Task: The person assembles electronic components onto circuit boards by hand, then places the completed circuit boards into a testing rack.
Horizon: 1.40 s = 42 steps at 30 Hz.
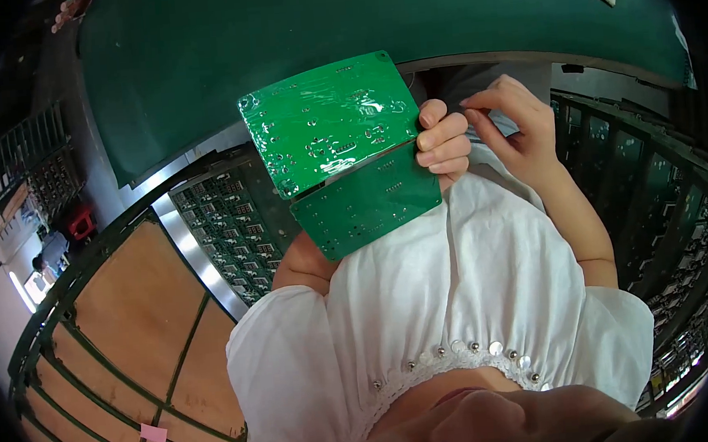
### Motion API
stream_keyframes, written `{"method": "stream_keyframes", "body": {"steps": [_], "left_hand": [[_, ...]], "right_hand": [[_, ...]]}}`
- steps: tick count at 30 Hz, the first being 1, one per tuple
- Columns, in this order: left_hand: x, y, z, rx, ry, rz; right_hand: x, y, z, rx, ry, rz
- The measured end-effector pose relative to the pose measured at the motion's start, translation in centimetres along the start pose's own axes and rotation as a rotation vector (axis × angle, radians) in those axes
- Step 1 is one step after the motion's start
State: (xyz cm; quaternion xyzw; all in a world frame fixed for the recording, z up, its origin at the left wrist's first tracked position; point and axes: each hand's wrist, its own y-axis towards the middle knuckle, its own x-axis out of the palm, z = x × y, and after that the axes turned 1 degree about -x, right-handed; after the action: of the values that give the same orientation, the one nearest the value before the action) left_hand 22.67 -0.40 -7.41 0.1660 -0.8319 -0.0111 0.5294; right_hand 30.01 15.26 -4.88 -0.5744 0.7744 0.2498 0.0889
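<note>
Green bench (196, 76) — rack (231, 229) below (boards inside)

Ahead: the green bench (373, 22) is lying open beyond the raised circuit boards (341, 152).
Left: a rack of boards (231, 229) and a wooden crate (131, 319) are crowding that side.
Right: dark slotted racks (656, 200) are walling off the right hand (520, 123).
Centre: the boards are blocking the left hand (444, 137).

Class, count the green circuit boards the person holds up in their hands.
2. The upper board, glossy with film, is gripped by the left hand; the lower board sits partly behind it. More could be hidden behind them.
</note>
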Motion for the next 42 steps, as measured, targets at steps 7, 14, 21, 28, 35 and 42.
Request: {"method": "stream_keyframes", "body": {"steps": [7, 14, 21, 28, 35, 42], "left_hand": [[0.4, -0.3, -0.4, 0.054, -0.028, 0.084], [-0.3, -1.1, 0.8, 0.061, 0.008, 0.094], [-1.5, -1.2, 0.3, 0.054, 0.044, 0.106], [-3.4, -1.1, 0.0, 0.047, 0.080, 0.131], [-5.5, -1.2, -0.6, 0.040, 0.114, 0.157], [-7.4, -1.2, -1.5, 0.045, 0.151, 0.179]], "right_hand": [[-0.6, 0.8, -1.1, -0.062, 0.061, 0.009], [-0.6, 2.5, -2.9, -0.260, 0.073, -0.141], [1.1, 2.9, -3.8, -0.176, 0.047, -0.052], [1.3, 2.6, -3.3, -0.262, 0.012, -0.022], [1.6, 2.3, -3.4, -0.299, 0.052, 0.046], [1.9, 2.1, -3.6, -0.365, -0.098, 0.070]]}}
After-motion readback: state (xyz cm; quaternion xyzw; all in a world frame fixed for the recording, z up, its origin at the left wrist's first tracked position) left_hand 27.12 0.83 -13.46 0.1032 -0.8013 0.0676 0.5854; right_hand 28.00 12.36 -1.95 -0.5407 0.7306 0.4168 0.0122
